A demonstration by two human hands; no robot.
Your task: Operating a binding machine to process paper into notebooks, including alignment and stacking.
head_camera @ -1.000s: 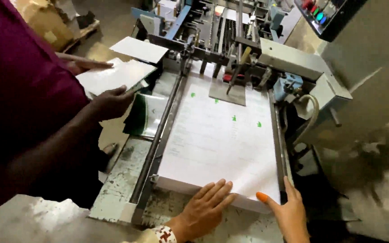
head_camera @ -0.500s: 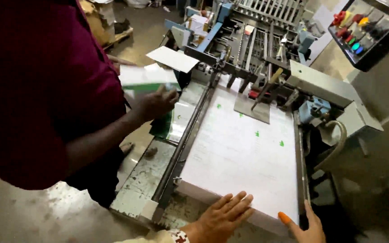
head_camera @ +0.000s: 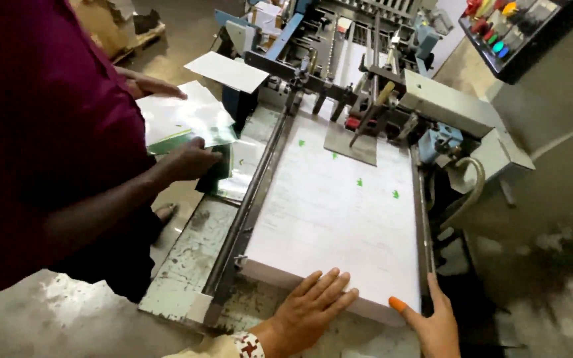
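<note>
A thick stack of white printed sheets [head_camera: 339, 212] with small green marks lies on the feed table of a paper machine [head_camera: 366, 73]. My left hand [head_camera: 313, 308] lies flat with spread fingers on the stack's near edge. My right hand [head_camera: 432, 325], with an orange tip on the index finger, presses against the stack's near right corner. Neither hand grips anything.
A person in a dark red shirt [head_camera: 41, 132] stands at the left and holds a bundle of sheets [head_camera: 184, 122] in both hands beside the machine. A worn metal side plate [head_camera: 190, 258] runs along the table's left. A control panel with coloured buttons [head_camera: 505, 26] is at the top right.
The view has shifted. The other person's bundle has moved lower and closer to the machine's side. My hands stay at the stack's near edge.
</note>
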